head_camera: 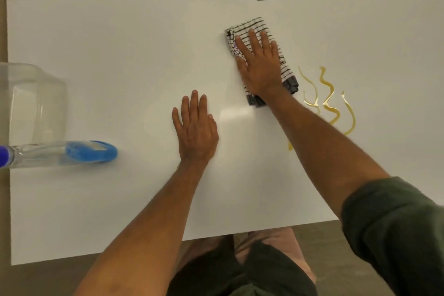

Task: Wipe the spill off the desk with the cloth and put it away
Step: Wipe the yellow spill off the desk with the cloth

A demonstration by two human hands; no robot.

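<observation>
A folded striped cloth (262,55) is pressed flat onto the smooth white desk (120,43) by the outspread right hand (258,67), just beside wavy amber spill (329,101) streaks. The left hand (195,130) is laid flat, grasping nothing.

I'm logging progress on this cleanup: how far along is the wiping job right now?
Done: the right hand lies flat on the folded white cloth with dark stripes, pressing it to the white desk. In hand: nothing wiped yet; the yellow squiggly spill sits untouched just right of the cloth. The left hand rests open on the desk. Left: wiping the spill and putting the cloth away.
</observation>
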